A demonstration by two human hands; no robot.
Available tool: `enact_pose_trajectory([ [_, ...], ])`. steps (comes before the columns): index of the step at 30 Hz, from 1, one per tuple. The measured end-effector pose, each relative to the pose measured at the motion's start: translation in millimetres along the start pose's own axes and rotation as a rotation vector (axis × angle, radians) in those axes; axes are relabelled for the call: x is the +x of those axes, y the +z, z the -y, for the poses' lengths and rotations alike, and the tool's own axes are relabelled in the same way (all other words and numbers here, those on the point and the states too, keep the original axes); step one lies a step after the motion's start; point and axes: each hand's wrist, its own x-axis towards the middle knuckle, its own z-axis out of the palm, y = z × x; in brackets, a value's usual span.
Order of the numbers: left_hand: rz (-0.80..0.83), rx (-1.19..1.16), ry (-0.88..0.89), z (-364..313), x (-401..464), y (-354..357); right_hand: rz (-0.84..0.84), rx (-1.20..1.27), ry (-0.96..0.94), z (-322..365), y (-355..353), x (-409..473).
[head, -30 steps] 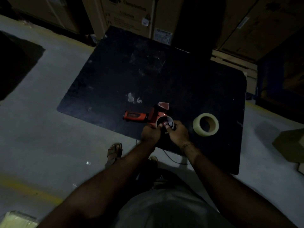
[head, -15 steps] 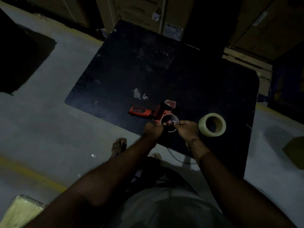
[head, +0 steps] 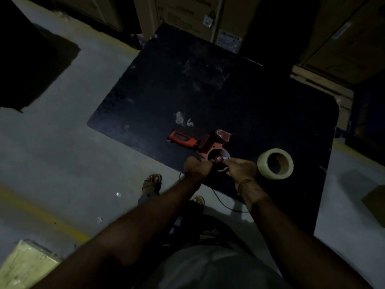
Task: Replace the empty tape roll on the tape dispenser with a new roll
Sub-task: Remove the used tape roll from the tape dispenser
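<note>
The tape dispenser (head: 205, 146) lies on its side on the black table (head: 208, 90), close to the near edge and roughly midway along it, its red handle running toward the left edge and its spool end nearest the person. Both hands are at that spool end. The left hand (head: 196, 166) is curled around the left side of the frame beside the hub, apparently bracing it. The right hand (head: 241, 168) has its fingertips pinched on the empty roll (head: 220, 161), a thin pale ring round the red hub; how firm either hold is cannot be judged in this dim light. The new roll (head: 275, 163) rests on the table immediately right of the right hand, near the same edge, tipped so that its open core faces up and toward the person. It appears just apart from the knuckles, though contact cannot be ruled out. The governing relation is therefore lateral: the replacement lies to the right of the grip point, on the right hand's side, with the dispenser's long axis running left and away from it. In my judgement the empty ring is not yet off the hub. Once it is, the right hand is the nearer to fetch the new roll while the left steadies the frame. The core would need turning to meet the hub squarely.
</note>
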Motion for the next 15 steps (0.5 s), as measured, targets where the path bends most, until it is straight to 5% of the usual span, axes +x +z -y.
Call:
enact_pose_trajectory([
  [5, 0.158, -0.024, -0.022, -21, -29, -10, -0.018, 0.016, 0.053, 3, 1, 0],
  [15, 0.167, -0.029, 0.045, -23, -28, -20, -0.049, 0.011, 0.015, -6, 6, 2],
])
